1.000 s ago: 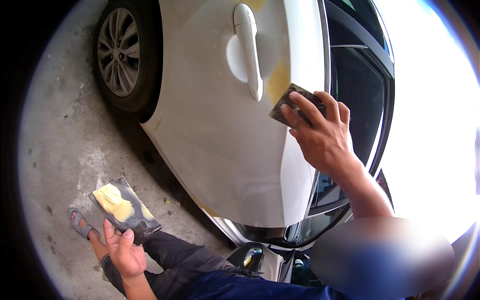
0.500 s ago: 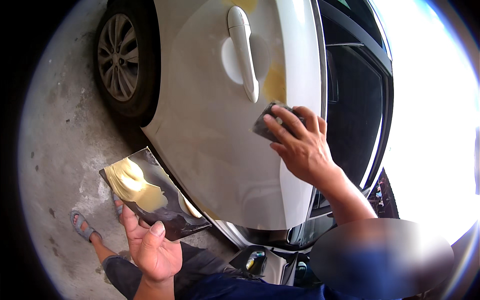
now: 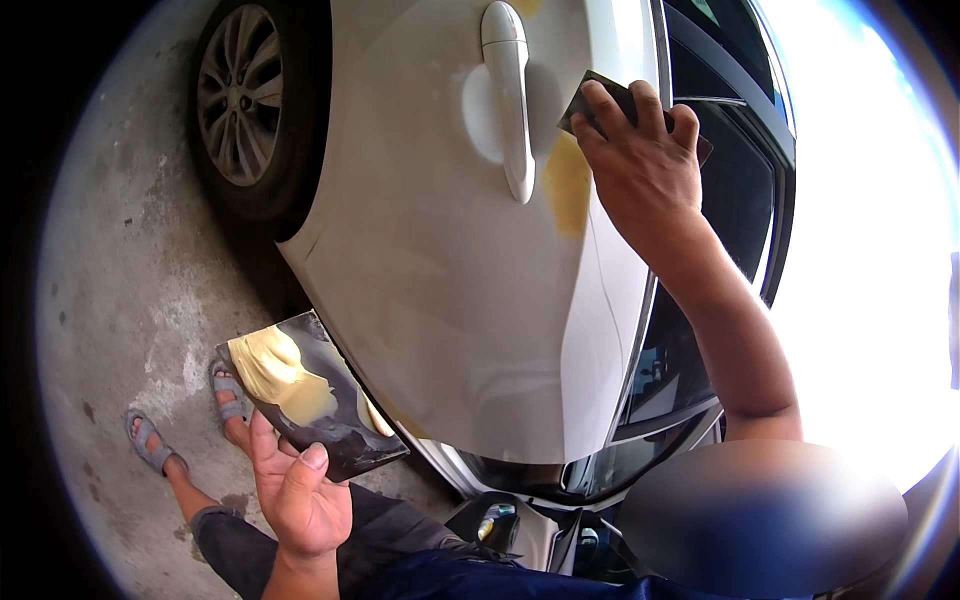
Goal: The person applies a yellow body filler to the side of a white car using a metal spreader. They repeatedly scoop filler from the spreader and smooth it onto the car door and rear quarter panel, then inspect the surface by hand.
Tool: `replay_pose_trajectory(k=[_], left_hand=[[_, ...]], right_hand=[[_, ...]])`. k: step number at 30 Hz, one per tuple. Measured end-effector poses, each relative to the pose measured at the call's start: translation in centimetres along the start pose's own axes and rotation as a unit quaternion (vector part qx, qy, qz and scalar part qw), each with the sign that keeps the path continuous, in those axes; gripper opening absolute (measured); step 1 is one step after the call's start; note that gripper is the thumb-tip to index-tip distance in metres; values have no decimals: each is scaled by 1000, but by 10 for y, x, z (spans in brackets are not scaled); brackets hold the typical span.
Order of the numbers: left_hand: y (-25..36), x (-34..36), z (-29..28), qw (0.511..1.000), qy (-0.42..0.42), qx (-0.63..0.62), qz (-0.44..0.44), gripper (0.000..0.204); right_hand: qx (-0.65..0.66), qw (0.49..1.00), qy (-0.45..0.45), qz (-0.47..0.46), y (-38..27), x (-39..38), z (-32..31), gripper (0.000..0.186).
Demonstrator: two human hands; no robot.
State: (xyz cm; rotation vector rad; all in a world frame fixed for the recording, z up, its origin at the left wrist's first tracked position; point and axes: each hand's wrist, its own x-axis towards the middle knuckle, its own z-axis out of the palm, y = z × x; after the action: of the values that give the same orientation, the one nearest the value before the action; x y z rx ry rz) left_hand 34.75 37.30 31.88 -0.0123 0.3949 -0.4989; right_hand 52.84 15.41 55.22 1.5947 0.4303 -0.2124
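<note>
Left hand, pinching a dark grey rectangular plate bearing creamy yellow paste; glossy white car door; on it, yellow oblong patch, long axis up the view, just below-left of the nearer right hand, fingers spread, holding a black rectangular spreader.

On my feed, bare grey concrete floor runs down the side at 9 o'clock, rough and worn. I see a whitish scuffed patch just below 9 and darker stains toward 8. A deep shadow lies inward at 9. From 2 round to 4 o'clock, white glare washes out whatever lies there for me.
</note>
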Motion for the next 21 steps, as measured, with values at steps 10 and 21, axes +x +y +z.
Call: replay_pose_trajectory(k=[10, 21], left_hand=[[-1, 3, 2, 1000, 3, -6, 11, 68], [-13, 6, 57, 988, -8, -151, -15, 71]], right_hand=[[154, 986, -50, 42, -16, -21, -13, 35], [858, 498, -27, -120, -70, -111, -61, 45]])
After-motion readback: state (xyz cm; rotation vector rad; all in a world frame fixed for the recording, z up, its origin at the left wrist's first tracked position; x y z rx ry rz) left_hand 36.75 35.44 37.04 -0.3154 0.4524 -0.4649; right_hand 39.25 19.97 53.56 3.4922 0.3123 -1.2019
